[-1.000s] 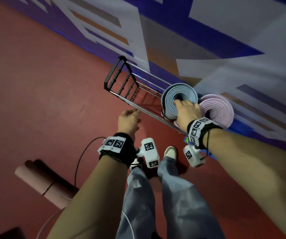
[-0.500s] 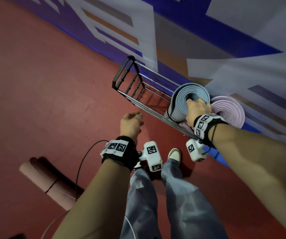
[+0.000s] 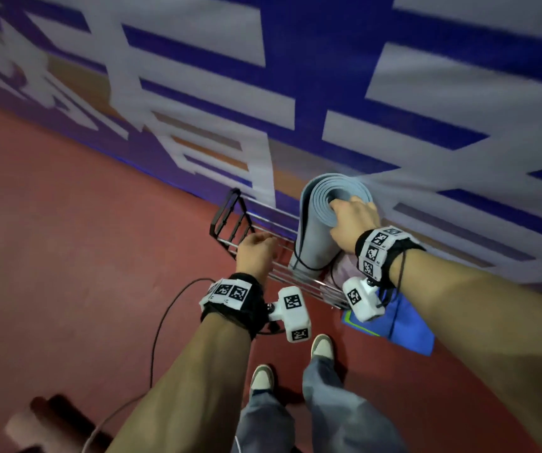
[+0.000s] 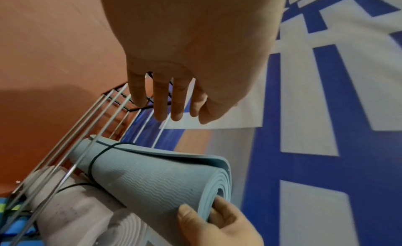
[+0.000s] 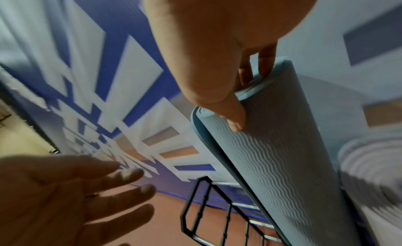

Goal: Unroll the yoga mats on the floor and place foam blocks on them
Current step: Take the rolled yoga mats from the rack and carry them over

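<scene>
A grey-blue rolled yoga mat (image 3: 315,237), tied with a black cord, stands tilted with its lower end in a wire rack (image 3: 227,217). My right hand (image 3: 348,214) grips its upper end, fingers tucked into the roll's core (image 5: 250,74) and thumb pressed on the outside (image 5: 234,119). My left hand (image 3: 256,253) hovers over the rack's front rail, fingers straight (image 4: 165,101), holding nothing. A pale pink rolled mat (image 4: 82,215) lies in the rack under the blue one, mostly hidden in the head view.
The rack stands against a blue-and-white patterned wall (image 3: 328,93). A flat blue item with a green edge (image 3: 407,325) lies on the red floor right of the rack. Another rolled mat (image 3: 34,423) lies at the lower left, a cable (image 3: 158,328) trailing beside it. My feet (image 3: 320,346) are just before the rack.
My right hand has lifted the grey-blue mat upward, so it now sticks well out of the rack and covers the pink one. The left hand has risen towards the rack's rail.
</scene>
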Demonstrator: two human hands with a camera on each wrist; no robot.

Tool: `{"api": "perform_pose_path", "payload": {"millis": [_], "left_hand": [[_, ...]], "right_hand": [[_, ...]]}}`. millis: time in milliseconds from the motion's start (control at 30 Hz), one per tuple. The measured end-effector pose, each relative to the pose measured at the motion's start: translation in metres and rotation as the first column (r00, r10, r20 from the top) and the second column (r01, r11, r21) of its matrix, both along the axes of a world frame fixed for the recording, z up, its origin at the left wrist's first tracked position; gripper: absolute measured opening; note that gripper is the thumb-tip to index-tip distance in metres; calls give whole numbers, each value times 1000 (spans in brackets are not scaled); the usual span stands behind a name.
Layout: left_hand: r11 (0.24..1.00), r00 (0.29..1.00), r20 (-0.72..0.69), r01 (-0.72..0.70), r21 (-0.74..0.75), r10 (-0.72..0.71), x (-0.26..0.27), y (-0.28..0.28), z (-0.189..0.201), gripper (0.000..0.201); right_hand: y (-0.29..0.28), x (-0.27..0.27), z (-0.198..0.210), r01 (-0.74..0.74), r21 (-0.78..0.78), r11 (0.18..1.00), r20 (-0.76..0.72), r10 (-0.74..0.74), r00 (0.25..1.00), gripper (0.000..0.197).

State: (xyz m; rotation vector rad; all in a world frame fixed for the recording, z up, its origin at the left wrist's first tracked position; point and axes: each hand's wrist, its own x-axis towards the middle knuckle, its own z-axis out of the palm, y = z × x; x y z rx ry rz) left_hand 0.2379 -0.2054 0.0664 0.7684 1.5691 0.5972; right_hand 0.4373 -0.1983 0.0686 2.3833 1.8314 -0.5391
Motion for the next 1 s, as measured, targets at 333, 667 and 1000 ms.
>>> {"api": "perform_pose_path", "payload": {"millis": [333, 667, 1000], "left_hand": [[943, 954, -53, 300, 148, -295, -5, -4, 99, 39], [572, 806, -415, 592, 568, -423, 17, -49, 172, 144], [247, 705, -514, 677, 694, -489, 57, -140, 188, 141]], "right_hand": [[-28, -29, 162, 179, 331, 926, -64, -167, 984, 41], [-116, -42, 314, 450, 687, 570, -336, -301, 893, 61], [-235, -5, 374, 715, 629, 306, -594, -405, 695, 55]]}}
